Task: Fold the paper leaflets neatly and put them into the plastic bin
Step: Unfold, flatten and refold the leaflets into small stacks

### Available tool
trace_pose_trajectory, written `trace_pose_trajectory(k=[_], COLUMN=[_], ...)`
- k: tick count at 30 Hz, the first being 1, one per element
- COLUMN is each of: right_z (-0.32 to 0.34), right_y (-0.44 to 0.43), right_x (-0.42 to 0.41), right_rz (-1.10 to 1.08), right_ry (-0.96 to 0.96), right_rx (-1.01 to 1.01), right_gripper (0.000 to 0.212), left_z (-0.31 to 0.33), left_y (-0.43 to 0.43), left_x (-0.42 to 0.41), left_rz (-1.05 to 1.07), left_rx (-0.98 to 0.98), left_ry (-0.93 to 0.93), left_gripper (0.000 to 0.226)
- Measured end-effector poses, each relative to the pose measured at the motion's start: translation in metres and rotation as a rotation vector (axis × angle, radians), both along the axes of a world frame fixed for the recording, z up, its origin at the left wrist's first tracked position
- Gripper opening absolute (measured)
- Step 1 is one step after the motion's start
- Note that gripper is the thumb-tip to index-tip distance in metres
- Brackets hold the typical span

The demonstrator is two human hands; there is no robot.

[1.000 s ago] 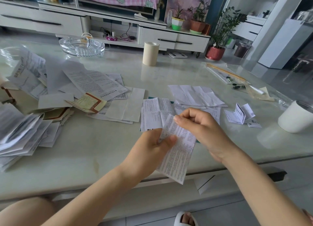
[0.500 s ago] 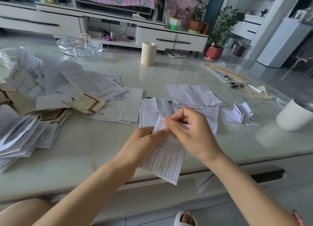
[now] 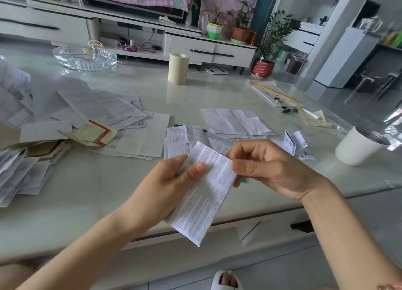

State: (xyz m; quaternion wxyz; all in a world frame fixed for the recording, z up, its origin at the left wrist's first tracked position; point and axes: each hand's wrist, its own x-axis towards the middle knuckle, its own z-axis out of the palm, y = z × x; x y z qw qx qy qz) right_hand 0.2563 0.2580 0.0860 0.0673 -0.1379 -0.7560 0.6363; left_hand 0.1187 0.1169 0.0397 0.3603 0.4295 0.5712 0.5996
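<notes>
Pale stone-look table [image 3: 87,191], strewn with loose leaflets [image 3: 102,109]: above its near edge the left hand [image 3: 171,181] and right hand [image 3: 267,170] clamp their fingers on a printed leaflet [image 3: 206,194]. The right hand has shifted from the leaflet's top to its right edge. Folding seems unfinished, and no bin is identifiable.

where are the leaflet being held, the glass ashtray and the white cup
held leaflet [image 3: 202,198]: head view, middle of the printed sheet
glass ashtray [image 3: 84,59]: head view, centre of the dish
white cup [image 3: 356,149]: head view, its outer wall
</notes>
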Motion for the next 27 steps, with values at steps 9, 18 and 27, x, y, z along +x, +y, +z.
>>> trace_pose_trajectory(k=[9, 18, 27], right_z=[0.003, -0.006, -0.030], right_y=[0.000, -0.009, -0.027], right_x=[0.002, -0.021, -0.041], right_rz=[-0.051, -0.481, -0.527], right_ry=[0.014, 0.107, 0.123], right_rx=[-0.013, -0.079, -0.080], right_gripper=[0.018, 0.035, 0.015], left_z=[0.000, -0.012, -0.020], left_y=[0.007, 0.013, 0.012], left_x=[0.001, 0.004, 0.007], left_rz=[-0.044, 0.272, 0.402], left_rx=[-0.045, 0.154, 0.224], left_ry=[-0.074, 0.215, 0.100], left_gripper=[0.037, 0.035, 0.031])
